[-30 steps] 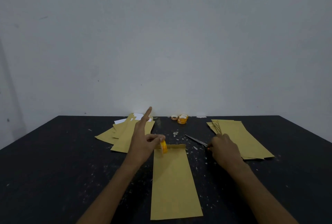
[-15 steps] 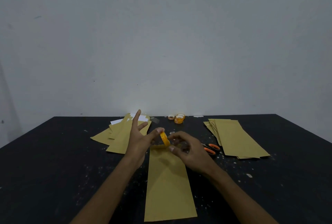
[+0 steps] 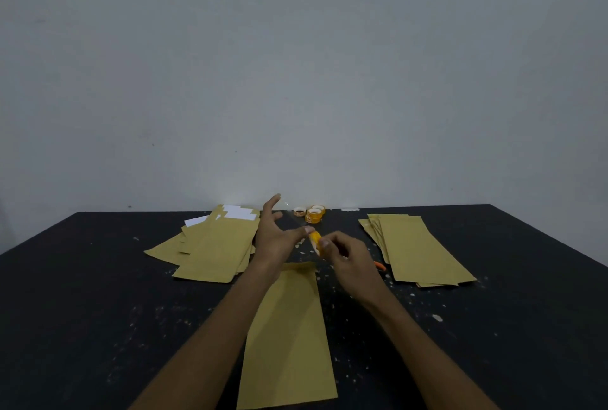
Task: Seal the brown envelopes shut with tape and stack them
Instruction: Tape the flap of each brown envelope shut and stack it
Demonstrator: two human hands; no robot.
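evidently at the tape-drawing step, ahead of any sealing on this one. pinching a small yellow tape roll (image 3: 315, 240) in the left grip (image 3: 274, 242), thumb against one finger, forefinger stuck straight up, just above centre of the frame and raised off the black surface (image 3: 98, 311). curling the right grip (image 3: 348, 258) onto the near side of the same roll, fingertips closed on its edge, most likely picking for the loose end. lying flat below both hands, at lower centre: a long brown paper envelope (image 3: 289, 337), far end toward the roll, apparently not yet taped. left of centre, a loose fan of brown envelopes (image 3: 217, 245) with white sheets (image 3: 238, 212) poking out at the back; to the right, a tidier stack of brown envelopes (image 3: 418, 251), probably the finished ones.

next: needs the end freed, a strip drawn long enough to span the flap, then cut with the orange-handled scissors (image 3: 380, 265), at the cost of freeing one grip, and pressed squarely over the flap before shifting the envelope onto the stack.

hard to make out: the clear tape itself, so cannot tell of any strip already pulled; a faint glint near the raised forefinger, nothing sure. scissors nearly all hidden behind the right wrist, only an orange sliver showing. flap of the centre envelope partly covered by the left forearm, open or folded not clear. three spare tape rolls (image 3: 312, 215) at the back, small and dim.
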